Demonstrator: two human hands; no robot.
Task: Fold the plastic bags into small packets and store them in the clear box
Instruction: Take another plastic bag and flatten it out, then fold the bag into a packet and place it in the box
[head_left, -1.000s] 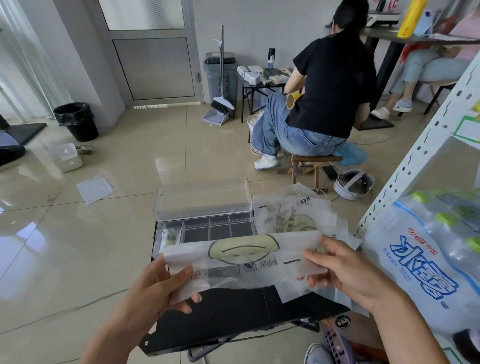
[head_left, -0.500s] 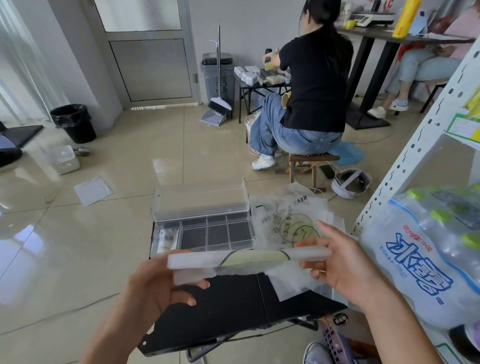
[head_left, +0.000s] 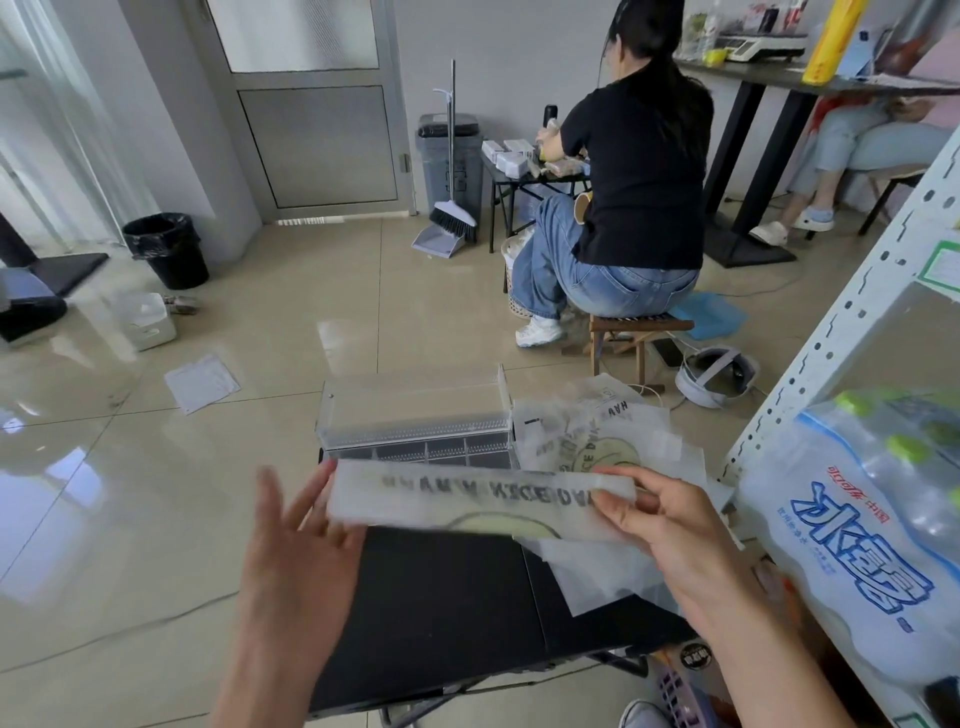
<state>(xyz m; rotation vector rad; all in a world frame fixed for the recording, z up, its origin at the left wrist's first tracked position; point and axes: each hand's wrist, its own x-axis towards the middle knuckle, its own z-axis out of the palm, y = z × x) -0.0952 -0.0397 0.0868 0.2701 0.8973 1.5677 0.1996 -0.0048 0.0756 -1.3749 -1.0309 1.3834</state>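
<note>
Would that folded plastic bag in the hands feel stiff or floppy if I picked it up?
Probably floppy: the folded bag is thin, cloudy film, held at one end by the right hand, with the left hand at the other. Likely light. Its smooth surface may slip.

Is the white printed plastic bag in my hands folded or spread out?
Folded: the white printed plastic bag is a narrow layered strip; the right hand pinches one end.
</note>
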